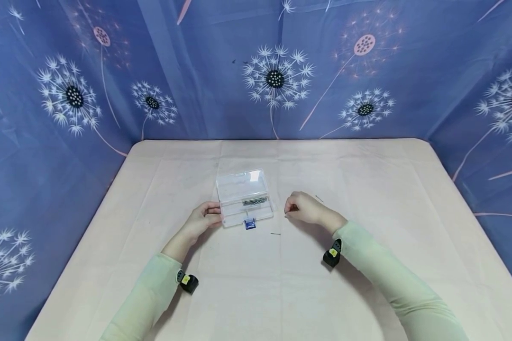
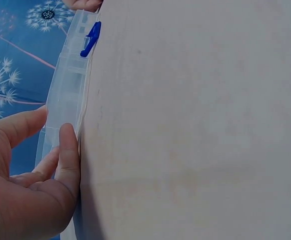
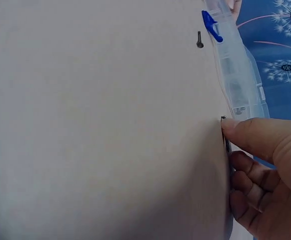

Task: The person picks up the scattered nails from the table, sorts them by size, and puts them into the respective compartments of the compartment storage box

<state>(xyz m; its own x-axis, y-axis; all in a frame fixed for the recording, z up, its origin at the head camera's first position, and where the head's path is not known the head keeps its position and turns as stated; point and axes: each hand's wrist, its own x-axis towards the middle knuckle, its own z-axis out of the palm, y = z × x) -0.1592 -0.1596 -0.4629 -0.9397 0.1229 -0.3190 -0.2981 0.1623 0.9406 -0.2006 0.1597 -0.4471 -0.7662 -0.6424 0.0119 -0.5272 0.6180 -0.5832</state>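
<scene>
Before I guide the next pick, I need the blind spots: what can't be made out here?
Nails in the box: head view, overlapping and too small to count.
Box inside: left wrist view, hidden behind its cloudy side wall.
Held nail: right wrist view, partly covered by the right hand.
Left hand: left wrist view, cut off by the left edge.

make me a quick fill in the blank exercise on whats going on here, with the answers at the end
1. The lid of the clear plastic box is swung ____.
2. The latch on the box's near edge is coloured ____.
3. In the head view, the left grip holds the box at its ____ side.
4. The right grip pinches a small metal fastener between its fingers and ____.

Missing words: open; blue; left; thumb.
</scene>
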